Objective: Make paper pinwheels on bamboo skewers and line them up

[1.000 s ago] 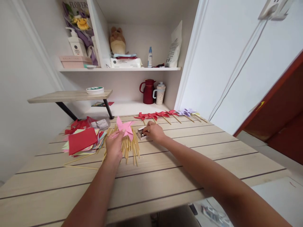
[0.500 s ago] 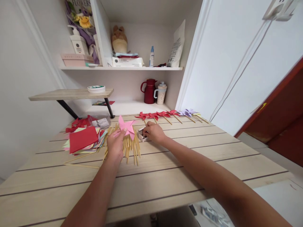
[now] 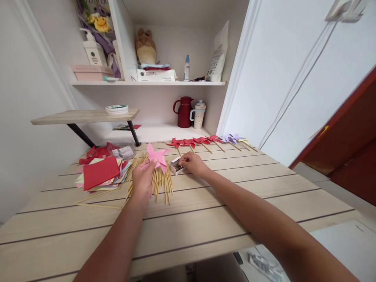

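A pink paper pinwheel (image 3: pixel 158 156) is pinched between the thumb and fingers of my left hand (image 3: pixel 143 175), held up over a spread of thin wooden sticks (image 3: pixel 163 184). Just right of the sticks is a small open white box (image 3: pixel 176 166) with small dark metallic pieces inside, too small to make out. My right hand (image 3: pixel 192 162) is at the box's right edge, its thumb and fingertips pressed together. Whatever those fingertips may hold is too small to name.
Finished red pinwheels (image 3: pixel 201 140) and purple pinwheels (image 3: pixel 232 138) lie along the table's back. Left is a stack of coloured paper (image 3: pixel 101 173) beside a clear plastic packet (image 3: pixel 125 152). A raised wooden stand (image 3: pixel 88 116) is behind; a red jug (image 3: pixel 185 112) and a cup (image 3: pixel 199 115) sit farther back.
My right hand has drawn back slightly to the right, uncovering the box's contents. My left hand still holds the pinwheel in nearly the same place. The whole view has shifted a little.
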{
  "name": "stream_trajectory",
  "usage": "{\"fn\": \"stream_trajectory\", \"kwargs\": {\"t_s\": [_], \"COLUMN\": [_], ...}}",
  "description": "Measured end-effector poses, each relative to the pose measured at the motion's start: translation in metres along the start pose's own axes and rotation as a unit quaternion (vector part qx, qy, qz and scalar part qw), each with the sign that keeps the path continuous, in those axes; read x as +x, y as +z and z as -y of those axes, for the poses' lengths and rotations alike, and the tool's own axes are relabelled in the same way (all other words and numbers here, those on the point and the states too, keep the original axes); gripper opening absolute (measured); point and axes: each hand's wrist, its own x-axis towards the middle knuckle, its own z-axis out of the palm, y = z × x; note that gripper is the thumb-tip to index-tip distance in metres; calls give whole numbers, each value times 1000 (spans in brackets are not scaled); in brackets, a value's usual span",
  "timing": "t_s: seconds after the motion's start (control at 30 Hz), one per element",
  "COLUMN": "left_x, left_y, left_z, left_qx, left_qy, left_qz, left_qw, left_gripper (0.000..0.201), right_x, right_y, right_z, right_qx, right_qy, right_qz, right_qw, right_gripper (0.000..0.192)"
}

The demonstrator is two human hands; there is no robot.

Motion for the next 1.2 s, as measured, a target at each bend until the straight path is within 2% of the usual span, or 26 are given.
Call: {"fn": "stream_trajectory", "kwargs": {"t_s": [0.17,0.27,0.33,0.5,0.63,0.73,0.87,0.93,1.1,1.2], "left_x": [2,1,0,0,0,-2,-7,-10,-18,-18], "left_y": [-1,0,1,1,2,4,9,12,17,16], "left_z": [2,2,2,3,3,2,1,1,1,2], "left_qx": [5,18,21,18,16,7,7,6,-15,-24], "left_qy": [9,24,31,14,1,-5,-11,-16,-45,-53], "left_qz": [3,3,0,-12,-4,6,24,29,52,47], "left_qw": [1000,1000,999,1000,1000,1000,1000,999,998,997], "left_gripper": [36,36,36,36,34,32,33,33,30,28], "right_x": [-19,-31,-38,-47,-55,-61,-63,-63,-64,-65], "right_y": [-19,-30,-34,-43,-50,-54,-55,-53,-49,-48], "right_z": [2,0,-3,-15,-26,-27,-22,-18,-10,-6], "right_qx": [67,76,72,118,150,139,131,137,175,174], "right_qy": [-9,-14,-15,8,64,74,44,38,47,45], "right_qz": [88,163,186,154,107,139,204,198,141,145], "right_qw": [994,984,980,981,981,978,969,970,973,973], "right_gripper": [14,10,7,24,20,26,21,21,27,29]}}
